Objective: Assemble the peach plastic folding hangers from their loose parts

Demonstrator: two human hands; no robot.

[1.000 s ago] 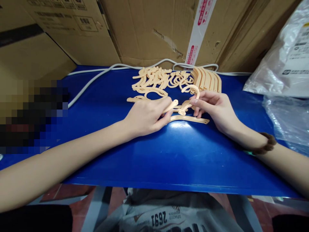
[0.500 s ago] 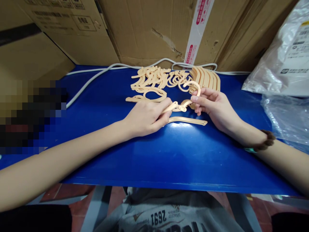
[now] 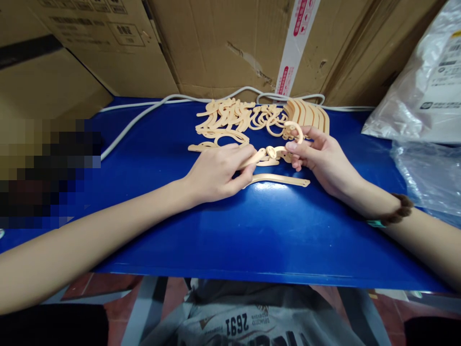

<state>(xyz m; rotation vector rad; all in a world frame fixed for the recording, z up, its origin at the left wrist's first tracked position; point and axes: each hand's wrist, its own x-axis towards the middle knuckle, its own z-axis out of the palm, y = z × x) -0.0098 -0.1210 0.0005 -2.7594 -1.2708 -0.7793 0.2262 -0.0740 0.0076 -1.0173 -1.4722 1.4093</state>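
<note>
The work on this pair of parts is looking unfinished: the hook's round end is sitting right by the tip of a flat piece, and whether they are touching or joined is staying unclear. Plenty is seemingly remaining, with loose curved parts and a stack of strips lying behind on the tabletop. The left hand is closing around the flat piece; the right hand is pinching the hook, fingers loosely curled.
</note>
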